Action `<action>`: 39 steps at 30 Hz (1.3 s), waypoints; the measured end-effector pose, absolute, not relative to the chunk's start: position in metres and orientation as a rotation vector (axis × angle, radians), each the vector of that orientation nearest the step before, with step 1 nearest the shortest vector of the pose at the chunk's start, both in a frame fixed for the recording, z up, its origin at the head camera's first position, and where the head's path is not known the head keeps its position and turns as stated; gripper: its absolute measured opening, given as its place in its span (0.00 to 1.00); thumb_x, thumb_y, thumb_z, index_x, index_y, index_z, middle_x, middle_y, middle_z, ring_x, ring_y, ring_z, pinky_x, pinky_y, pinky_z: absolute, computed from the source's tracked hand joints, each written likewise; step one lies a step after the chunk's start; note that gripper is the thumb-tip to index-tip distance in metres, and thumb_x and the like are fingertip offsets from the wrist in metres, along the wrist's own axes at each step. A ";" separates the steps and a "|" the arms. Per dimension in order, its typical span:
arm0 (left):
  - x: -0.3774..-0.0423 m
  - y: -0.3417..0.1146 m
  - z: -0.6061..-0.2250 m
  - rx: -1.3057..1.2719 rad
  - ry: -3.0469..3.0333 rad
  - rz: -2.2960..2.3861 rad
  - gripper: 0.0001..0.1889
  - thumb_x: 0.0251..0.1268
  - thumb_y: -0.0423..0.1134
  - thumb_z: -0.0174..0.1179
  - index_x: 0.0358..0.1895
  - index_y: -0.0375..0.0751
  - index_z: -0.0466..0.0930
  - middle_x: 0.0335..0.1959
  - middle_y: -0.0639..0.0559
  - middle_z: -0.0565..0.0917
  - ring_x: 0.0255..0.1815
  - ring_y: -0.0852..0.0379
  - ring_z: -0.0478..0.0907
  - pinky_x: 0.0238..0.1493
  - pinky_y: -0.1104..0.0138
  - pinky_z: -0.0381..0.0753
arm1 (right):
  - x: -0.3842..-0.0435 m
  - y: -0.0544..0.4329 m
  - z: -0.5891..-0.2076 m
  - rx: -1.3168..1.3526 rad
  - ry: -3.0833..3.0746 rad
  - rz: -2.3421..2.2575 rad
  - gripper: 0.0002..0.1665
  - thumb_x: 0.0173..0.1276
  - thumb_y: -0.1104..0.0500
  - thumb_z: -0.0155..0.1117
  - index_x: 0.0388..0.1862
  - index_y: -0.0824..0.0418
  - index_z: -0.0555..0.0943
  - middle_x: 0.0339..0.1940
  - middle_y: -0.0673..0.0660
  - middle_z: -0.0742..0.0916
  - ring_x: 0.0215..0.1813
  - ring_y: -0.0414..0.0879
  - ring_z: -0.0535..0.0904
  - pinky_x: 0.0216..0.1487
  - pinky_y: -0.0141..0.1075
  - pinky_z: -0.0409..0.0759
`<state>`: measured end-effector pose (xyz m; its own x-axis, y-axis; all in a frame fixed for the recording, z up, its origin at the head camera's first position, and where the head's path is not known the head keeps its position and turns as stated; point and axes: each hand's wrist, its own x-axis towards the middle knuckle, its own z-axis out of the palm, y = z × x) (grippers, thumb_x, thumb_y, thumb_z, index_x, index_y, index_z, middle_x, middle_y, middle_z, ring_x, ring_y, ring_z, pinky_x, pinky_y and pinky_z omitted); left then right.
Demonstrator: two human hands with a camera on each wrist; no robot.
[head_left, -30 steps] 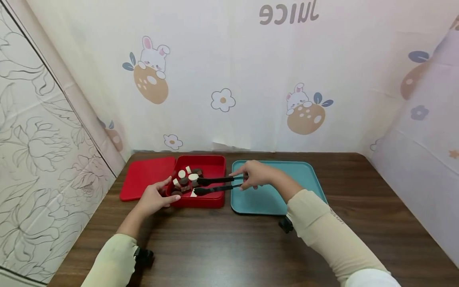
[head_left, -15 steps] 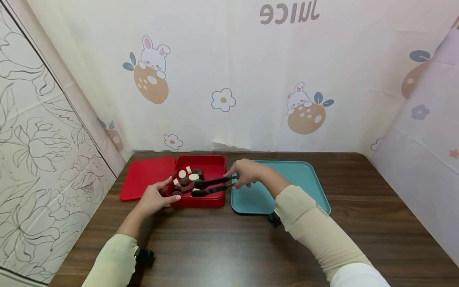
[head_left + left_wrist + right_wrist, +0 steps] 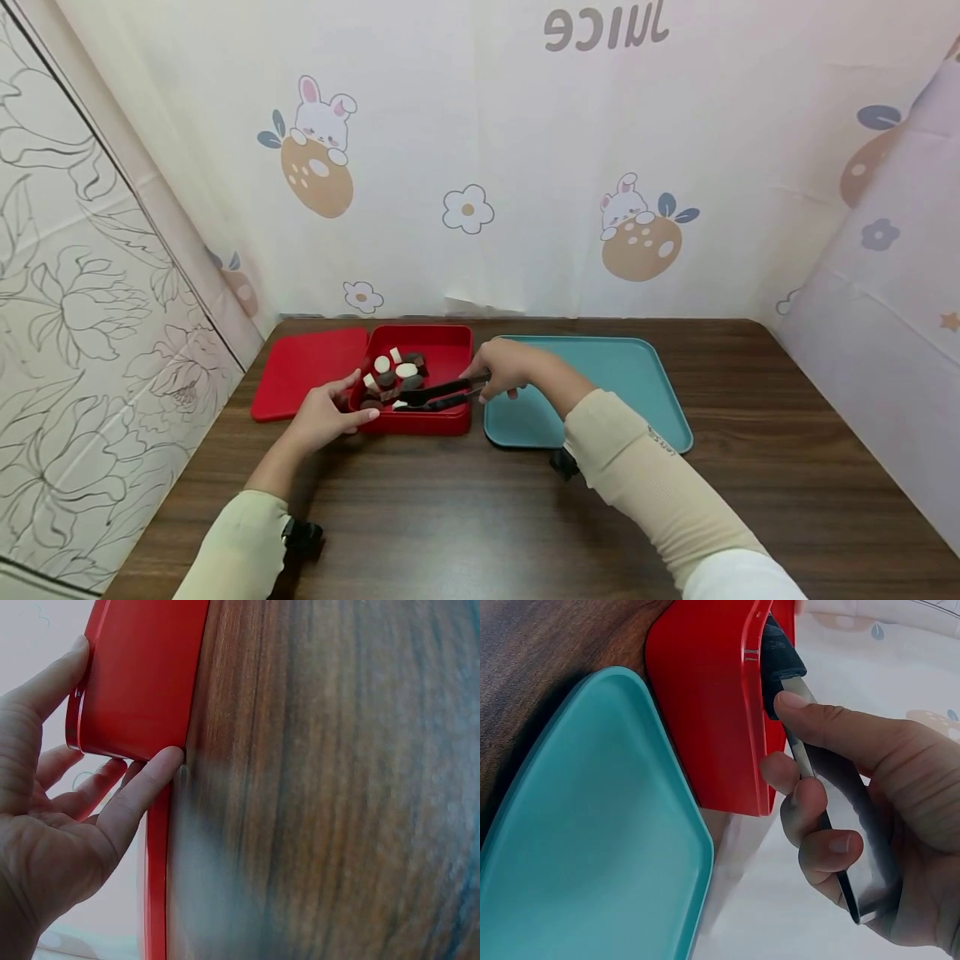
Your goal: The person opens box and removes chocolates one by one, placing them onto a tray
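My right hand [image 3: 504, 367] grips a pair of tongs [image 3: 870, 877] with metal arms and black tips. The black tips are down inside the red box [image 3: 442, 423], close together beside a white piece [image 3: 400, 405] near the front wall. Whether they pinch it is hard to tell. Brown and white chocolate-like pieces [image 3: 406, 370] lie in the box's left half. My left hand [image 3: 322, 415] holds the box's front left corner, thumb along the front and the other fingers at the left side [image 3: 82, 780].
A teal tray [image 3: 622, 358] stands just right of the box. Flat on the table at the left lies a red lid [image 3: 303, 367]. The brown wooden table [image 3: 450, 517] meets a patterned curtain [image 3: 525, 233] at the back.
My right hand has moved left and slightly lower, bringing the tongs deeper into the box. The tong tips have closed towards each other. My left hand stays at the corner.
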<state>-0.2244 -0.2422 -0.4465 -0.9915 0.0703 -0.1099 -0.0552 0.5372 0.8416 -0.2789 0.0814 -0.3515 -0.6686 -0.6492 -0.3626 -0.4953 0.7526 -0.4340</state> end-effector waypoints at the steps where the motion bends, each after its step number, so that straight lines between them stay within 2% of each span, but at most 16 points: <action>1: -0.224 -0.242 -0.446 0.010 2.637 1.451 0.49 0.49 0.50 0.76 0.75 0.47 0.59 0.56 0.35 0.75 0.34 0.50 0.80 0.35 0.62 0.85 | -0.279 0.082 -0.352 -0.869 2.446 -0.414 0.27 0.63 0.60 0.72 0.62 0.53 0.80 0.55 0.56 0.84 0.13 0.45 0.73 0.20 0.34 0.76; 5: -0.224 -0.242 -0.446 -0.002 2.635 1.450 0.49 0.49 0.50 0.76 0.75 0.47 0.59 0.56 0.35 0.75 0.35 0.50 0.79 0.36 0.62 0.85 | -0.280 0.084 -0.355 -0.876 2.440 -0.436 0.25 0.62 0.61 0.72 0.60 0.52 0.82 0.41 0.52 0.88 0.14 0.45 0.72 0.23 0.36 0.79; 8: -0.224 -0.242 -0.446 -0.004 2.638 1.447 0.49 0.49 0.50 0.75 0.76 0.47 0.59 0.58 0.35 0.74 0.35 0.50 0.79 0.36 0.62 0.85 | -0.281 0.085 -0.356 -0.898 2.441 -0.437 0.25 0.62 0.61 0.72 0.59 0.52 0.83 0.27 0.50 0.85 0.14 0.46 0.72 0.23 0.35 0.79; 13: -0.224 -0.242 -0.448 -0.015 2.640 1.446 0.50 0.49 0.51 0.75 0.76 0.48 0.59 0.58 0.35 0.74 0.36 0.50 0.79 0.36 0.62 0.85 | -0.282 0.088 -0.356 -0.949 2.442 -0.429 0.25 0.62 0.61 0.72 0.59 0.52 0.83 0.18 0.52 0.80 0.13 0.43 0.69 0.22 0.32 0.77; 18: -0.225 -0.242 -0.449 -0.011 2.636 1.455 0.49 0.49 0.51 0.75 0.76 0.49 0.59 0.54 0.36 0.75 0.36 0.49 0.78 0.36 0.62 0.85 | -0.284 0.095 -0.357 -0.969 2.418 -0.471 0.25 0.63 0.63 0.71 0.60 0.53 0.82 0.18 0.57 0.81 0.13 0.42 0.67 0.21 0.32 0.75; 24: -0.224 -0.242 -0.449 0.001 2.641 1.452 0.49 0.49 0.51 0.75 0.76 0.49 0.59 0.55 0.36 0.75 0.35 0.50 0.79 0.36 0.62 0.85 | -0.285 0.104 -0.358 -0.955 2.405 -0.524 0.24 0.64 0.63 0.70 0.59 0.52 0.82 0.16 0.55 0.78 0.13 0.42 0.67 0.20 0.32 0.73; 34: -0.223 -0.243 -0.448 -0.006 2.625 1.452 0.49 0.50 0.52 0.75 0.76 0.49 0.58 0.65 0.35 0.69 0.34 0.50 0.80 0.37 0.62 0.85 | -0.284 0.119 -0.360 -0.930 2.390 -0.668 0.24 0.64 0.63 0.70 0.59 0.54 0.82 0.28 0.64 0.84 0.15 0.47 0.69 0.21 0.32 0.74; 39: -0.223 -0.243 -0.447 -0.002 2.619 1.459 0.49 0.50 0.51 0.75 0.76 0.49 0.58 0.63 0.35 0.70 0.34 0.51 0.80 0.37 0.62 0.85 | -0.282 0.129 -0.358 -0.937 2.394 -0.741 0.23 0.63 0.63 0.70 0.58 0.54 0.83 0.27 0.59 0.85 0.14 0.48 0.69 0.21 0.33 0.73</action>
<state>-0.2232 -0.2427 -0.4474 -0.9896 0.0689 -0.1259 -0.0708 0.5287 0.8458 -0.2825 0.1294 -0.3576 -0.6611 -0.7177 -0.2187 -0.4689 0.6228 -0.6264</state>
